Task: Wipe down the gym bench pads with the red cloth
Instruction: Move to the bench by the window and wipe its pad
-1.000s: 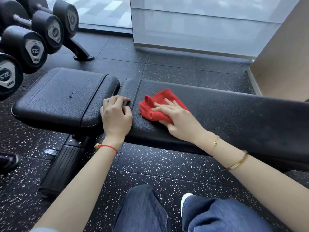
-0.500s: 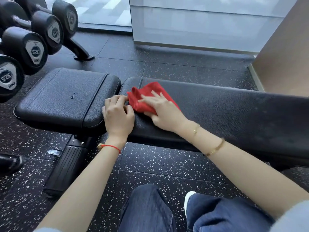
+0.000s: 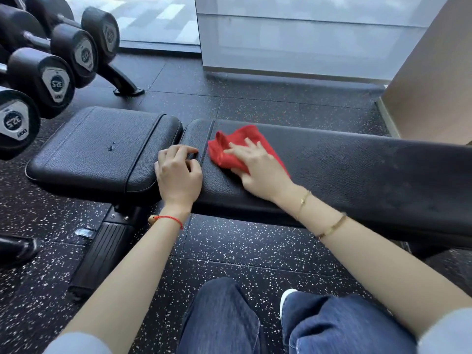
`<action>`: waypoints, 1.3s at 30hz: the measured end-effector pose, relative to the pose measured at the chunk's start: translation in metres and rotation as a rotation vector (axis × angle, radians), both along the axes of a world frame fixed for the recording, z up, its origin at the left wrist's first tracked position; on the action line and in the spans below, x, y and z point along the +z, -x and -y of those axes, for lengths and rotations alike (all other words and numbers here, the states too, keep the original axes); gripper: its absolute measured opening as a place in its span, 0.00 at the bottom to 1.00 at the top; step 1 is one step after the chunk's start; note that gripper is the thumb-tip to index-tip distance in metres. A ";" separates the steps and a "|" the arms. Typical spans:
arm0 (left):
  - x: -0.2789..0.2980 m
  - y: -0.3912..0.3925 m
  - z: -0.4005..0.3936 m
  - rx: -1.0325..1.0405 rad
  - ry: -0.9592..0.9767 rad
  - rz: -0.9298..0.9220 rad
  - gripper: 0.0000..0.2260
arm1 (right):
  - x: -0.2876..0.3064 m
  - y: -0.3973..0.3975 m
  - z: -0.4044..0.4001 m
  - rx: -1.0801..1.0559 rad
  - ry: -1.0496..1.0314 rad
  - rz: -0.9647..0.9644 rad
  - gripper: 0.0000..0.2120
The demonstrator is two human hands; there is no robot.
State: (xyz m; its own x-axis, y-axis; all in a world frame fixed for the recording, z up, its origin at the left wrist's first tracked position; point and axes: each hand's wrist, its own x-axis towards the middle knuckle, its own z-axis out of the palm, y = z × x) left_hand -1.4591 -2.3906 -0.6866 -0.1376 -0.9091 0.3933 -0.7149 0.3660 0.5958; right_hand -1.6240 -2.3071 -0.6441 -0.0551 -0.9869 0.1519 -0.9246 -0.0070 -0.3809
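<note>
A black gym bench lies across the view, with a short seat pad (image 3: 97,149) on the left and a long back pad (image 3: 357,169) on the right. The red cloth (image 3: 231,146) is bunched on the left end of the long pad. My right hand (image 3: 258,169) lies flat on the cloth and presses it onto the pad. My left hand (image 3: 177,172) rests on the near edge at the gap between the two pads, fingers curled on the long pad's end, holding nothing loose.
A rack of black dumbbells (image 3: 51,80) stands at the left, close to the seat pad. The bench frame foot (image 3: 102,254) reaches toward me on the speckled rubber floor (image 3: 242,251). A glass wall (image 3: 293,34) and a beige wall (image 3: 434,72) close off the back. My knees (image 3: 255,323) are below.
My right hand slid the cloth left toward the pad's end, then back to the right a little. My left hand stayed in place.
</note>
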 end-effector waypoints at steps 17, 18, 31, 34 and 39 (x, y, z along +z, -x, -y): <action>0.002 -0.001 -0.005 -0.027 0.023 0.052 0.13 | -0.006 0.004 -0.087 -0.112 -0.008 0.077 0.22; 0.001 -0.002 -0.005 -0.032 0.028 0.053 0.13 | -0.008 0.001 -0.090 -0.049 -0.015 0.069 0.22; 0.000 -0.001 -0.006 -0.024 0.049 0.102 0.13 | -0.005 0.080 -0.133 -0.611 0.081 0.057 0.19; -0.001 0.000 -0.006 -0.020 0.047 0.108 0.13 | -0.008 0.057 -0.121 -0.434 0.072 0.074 0.20; -0.002 -0.002 -0.005 -0.021 0.060 0.118 0.12 | -0.010 0.051 -0.107 -0.203 0.058 0.101 0.19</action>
State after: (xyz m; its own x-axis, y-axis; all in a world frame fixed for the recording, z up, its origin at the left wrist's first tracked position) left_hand -1.4573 -2.3858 -0.6886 -0.2052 -0.8808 0.4267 -0.7703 0.4143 0.4847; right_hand -1.6749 -2.2005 -0.6539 -0.2697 -0.9437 0.1915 -0.8664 0.1510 -0.4761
